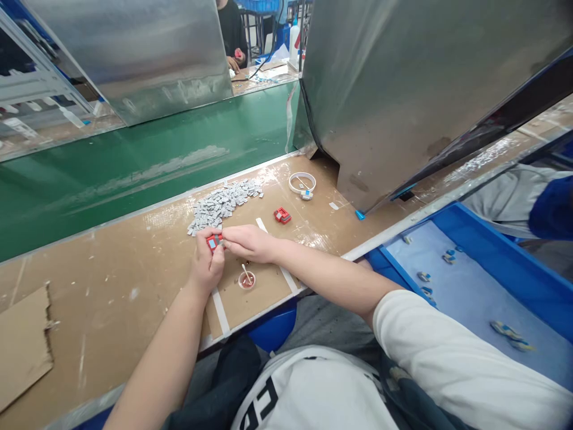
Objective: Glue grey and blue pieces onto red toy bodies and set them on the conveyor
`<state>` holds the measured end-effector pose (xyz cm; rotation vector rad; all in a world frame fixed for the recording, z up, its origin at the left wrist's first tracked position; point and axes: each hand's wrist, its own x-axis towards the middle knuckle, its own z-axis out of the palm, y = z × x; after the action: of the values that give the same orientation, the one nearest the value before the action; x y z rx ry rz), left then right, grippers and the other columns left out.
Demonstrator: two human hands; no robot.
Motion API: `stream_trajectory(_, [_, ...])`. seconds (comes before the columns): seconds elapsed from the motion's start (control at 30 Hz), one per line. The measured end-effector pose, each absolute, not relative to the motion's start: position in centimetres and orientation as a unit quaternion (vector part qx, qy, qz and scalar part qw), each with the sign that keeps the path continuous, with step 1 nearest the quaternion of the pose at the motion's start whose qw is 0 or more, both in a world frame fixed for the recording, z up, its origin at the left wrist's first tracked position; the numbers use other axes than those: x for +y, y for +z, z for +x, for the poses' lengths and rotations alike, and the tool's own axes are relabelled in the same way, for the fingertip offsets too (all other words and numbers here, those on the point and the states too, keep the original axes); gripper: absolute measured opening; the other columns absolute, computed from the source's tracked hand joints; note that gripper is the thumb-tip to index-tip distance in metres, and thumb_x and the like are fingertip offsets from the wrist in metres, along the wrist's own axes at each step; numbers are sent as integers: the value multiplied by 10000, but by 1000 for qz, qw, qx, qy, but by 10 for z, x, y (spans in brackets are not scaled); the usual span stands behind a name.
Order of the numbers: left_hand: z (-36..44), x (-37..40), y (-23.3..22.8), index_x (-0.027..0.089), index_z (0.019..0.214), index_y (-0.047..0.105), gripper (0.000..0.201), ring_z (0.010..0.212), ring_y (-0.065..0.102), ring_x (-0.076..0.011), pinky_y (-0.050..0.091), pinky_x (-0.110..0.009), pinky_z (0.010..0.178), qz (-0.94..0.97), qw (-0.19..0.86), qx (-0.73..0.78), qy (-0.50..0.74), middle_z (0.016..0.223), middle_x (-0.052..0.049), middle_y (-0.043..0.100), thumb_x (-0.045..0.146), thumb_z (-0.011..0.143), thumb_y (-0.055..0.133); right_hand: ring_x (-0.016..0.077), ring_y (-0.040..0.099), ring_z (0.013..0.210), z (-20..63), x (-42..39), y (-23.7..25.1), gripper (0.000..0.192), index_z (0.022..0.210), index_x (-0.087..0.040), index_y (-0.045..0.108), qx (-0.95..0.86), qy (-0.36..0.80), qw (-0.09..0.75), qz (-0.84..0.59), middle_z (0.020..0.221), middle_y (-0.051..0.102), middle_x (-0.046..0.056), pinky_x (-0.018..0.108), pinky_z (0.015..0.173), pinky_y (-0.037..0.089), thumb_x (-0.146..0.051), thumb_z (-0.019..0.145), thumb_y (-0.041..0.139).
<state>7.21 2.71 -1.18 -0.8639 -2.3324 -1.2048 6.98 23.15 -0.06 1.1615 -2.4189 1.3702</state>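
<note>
A small red plastic piece with a grey and light-blue face (213,242) sits between the thumb and fingers of my left hand (206,263). My right hand (248,242) is closed against its right side; whether it pinches a smaller part there is hidden. Just beyond my hands lies a heap of small flat grey pieces (219,204). Close below my right hand stands a little cup of reddish liquid (247,280) with a cotton swab (245,271) in it. Another red piece with grey parts (282,215) rests on the table to the right.
A white tape ring (302,176) with a small white-and-blue piece (307,194) lies farther back. Torn cardboard (22,340) is at the left. A blue tray (447,239) holding several small pieces stands at the right. Metal panels (380,89) rise behind; a person (233,36) sits beyond.
</note>
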Motion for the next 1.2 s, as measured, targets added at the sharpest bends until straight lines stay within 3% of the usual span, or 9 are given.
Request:
stream_trajectory(0.3, [71, 27, -12, 223, 1286, 520, 268, 927, 668, -219, 569, -368, 831, -336, 200, -816, -426, 1141, -75, 662, 327, 1039, 516, 188, 500, 827, 74, 231, 3, 295, 891, -234, 418, -798, 467, 49, 378, 887, 579, 40, 314, 798, 405, -407, 1123, 359])
stream_trajectory(0.5, [70, 26, -14, 227, 1248, 550, 292, 986, 673, -228, 566, -387, 895, -278, 145, -818, -482, 1158, -78, 662, 369, 993, 559, 167, 517, 822, 72, 229, 12, 324, 853, -220, 447, -781, 518, 14, 348, 844, 552, 14, 293, 808, 405, -417, 1102, 383])
stream_trajectory(0.67, [63, 27, -8, 258, 1256, 534, 463, 857, 653, -170, 543, -325, 845, -163, 68, -813, -554, 1057, -12, 672, 318, 846, 740, 137, 465, 713, 74, 256, 28, 505, 733, -209, 431, -826, 424, -36, 370, 723, 499, -16, 296, 719, 303, -560, 1096, 436])
stream_trajectory(0.8, [57, 26, 0, 248, 1186, 587, 455, 847, 653, -157, 542, -294, 805, -132, 57, -805, -576, 1039, -3, 683, 341, 798, 806, 114, 355, 610, 78, 265, 31, 520, 654, -209, 392, -810, 336, -118, 465, 626, 434, -43, 309, 652, 247, -522, 1030, 569])
stream_trajectory(0.9, [56, 27, 6, 236, 1177, 633, 511, 807, 652, -158, 548, -293, 765, -143, 45, -805, -574, 972, 8, 686, 384, 760, 888, 119, 362, 620, 82, 259, 29, 439, 640, -204, 413, -797, 328, -123, 492, 627, 493, -31, 303, 652, 261, -383, 1004, 580])
stream_trajectory(1.03, [58, 30, 10, 230, 1164, 638, 543, 968, 729, -210, 599, -355, 897, -174, 10, -796, -580, 1101, -41, 765, 429, 752, 931, 107, 491, 630, 83, 253, 27, 352, 635, -183, 538, -752, 387, -170, 507, 684, 669, 5, 270, 685, 354, -240, 982, 566])
stream_trajectory(1.2, [58, 29, 8, 244, 1130, 559, 540, 1020, 744, -215, 601, -375, 933, -183, -8, -792, -582, 1250, -89, 776, 435, 784, 927, 102, 586, 640, 82, 254, 25, 532, 685, -155, 670, -695, 462, -214, 507, 699, 724, 50, 242, 679, 414, -475, 1096, 558])
